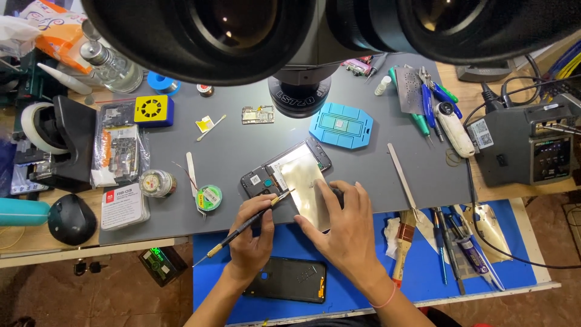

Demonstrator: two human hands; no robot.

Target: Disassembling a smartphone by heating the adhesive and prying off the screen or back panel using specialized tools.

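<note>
Microscope eyepieces [200,30] loom overhead while your right hand [345,233] lies flat, fingers spread, pinning the opened phone [290,178] on the desk's grey mat [242,139], so keep that pressure steady and guide the thin tool [242,229] pinched in your left hand [251,233] lightly.

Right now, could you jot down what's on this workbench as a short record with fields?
left hand: holds a thin brush, tip on the opened phone
right hand: pressed flat on the phone's lower edge
surface: grey mat over a blue mat
near the wrists: black back cover
behind the phone: blue jig plate
</note>
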